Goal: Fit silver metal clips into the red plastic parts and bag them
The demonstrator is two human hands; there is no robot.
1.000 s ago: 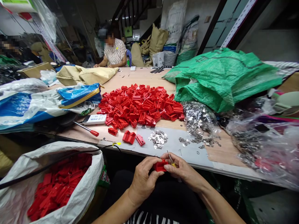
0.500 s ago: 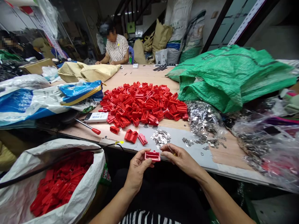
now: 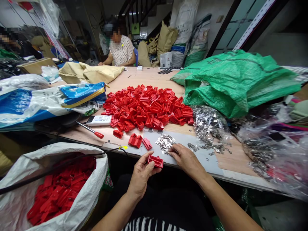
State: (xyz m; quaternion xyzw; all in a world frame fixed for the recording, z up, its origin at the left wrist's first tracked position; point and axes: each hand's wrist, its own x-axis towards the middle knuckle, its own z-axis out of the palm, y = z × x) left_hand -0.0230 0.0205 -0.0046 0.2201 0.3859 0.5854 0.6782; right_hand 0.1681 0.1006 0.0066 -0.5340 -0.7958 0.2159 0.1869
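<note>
My left hand (image 3: 141, 171) pinches a small red plastic housing (image 3: 155, 160) at the table's front edge, its open side facing up. My right hand (image 3: 185, 158) rests on the grey sheet, its fingertips touching the little pile of small silver metal clips (image 3: 165, 142); the fingers are curled and what they hold, if anything, is hidden. Three loose red housings (image 3: 136, 140) lie just beyond my left hand. A big heap of the same red housings (image 3: 148, 107) fills the middle of the wooden table (image 3: 141, 78).
A white sack of red housings (image 3: 57, 189) stands at lower left. A red-handled screwdriver (image 3: 92, 131) and a white box lie left of the heap. Green sacking (image 3: 237, 80) and clear bags of metal parts (image 3: 271, 150) crowd the right. A person sits at the far end.
Both hands rose from my lap to the table edge. The red housing was turned open side up, and my right hand left it and reached forward to the silver clip pile.
</note>
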